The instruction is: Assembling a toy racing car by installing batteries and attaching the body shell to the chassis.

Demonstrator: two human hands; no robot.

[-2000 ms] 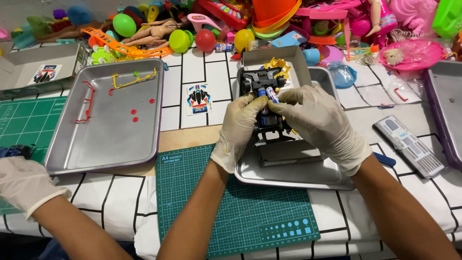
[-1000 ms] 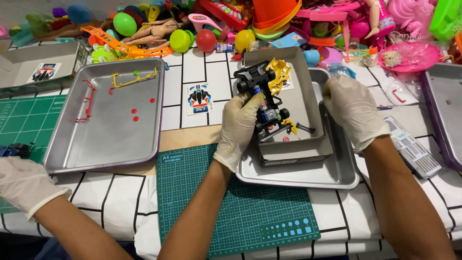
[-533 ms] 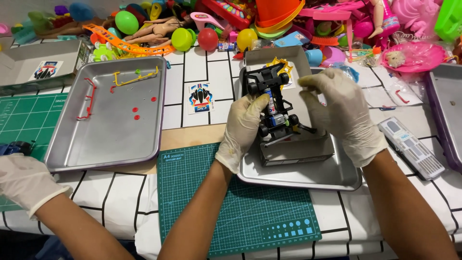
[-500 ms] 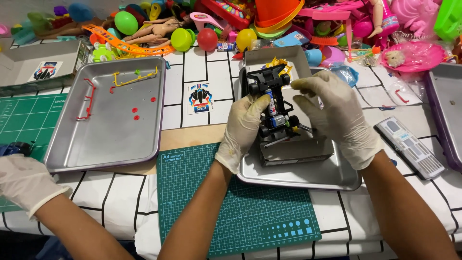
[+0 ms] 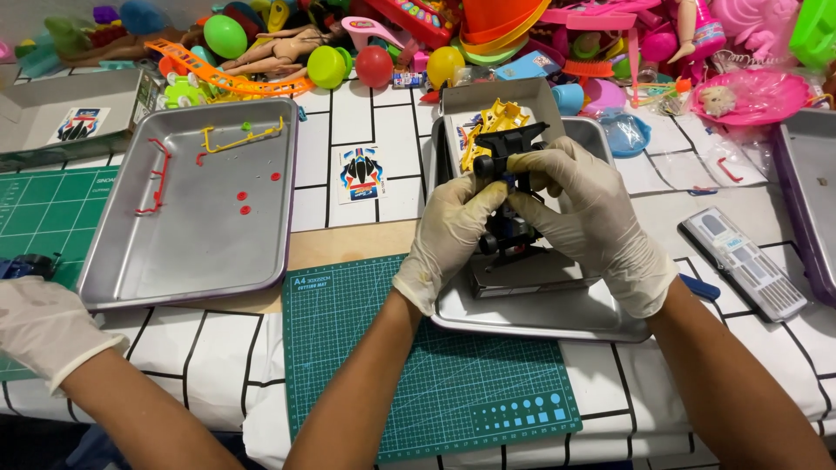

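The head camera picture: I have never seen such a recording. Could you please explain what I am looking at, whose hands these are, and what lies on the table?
The camera sits on a person's head and looks down, so the two gloved arms from the bottom edge are that person's own. The left hand and right hand together hold a small black toy car above a metal tray with a grey box in it. A green cutting mat lies in front. To the left, a second metal tray holds red and yellow plastic parts. Colourful toys are piled at the back. The gloved hand at lower left belongs to another person.
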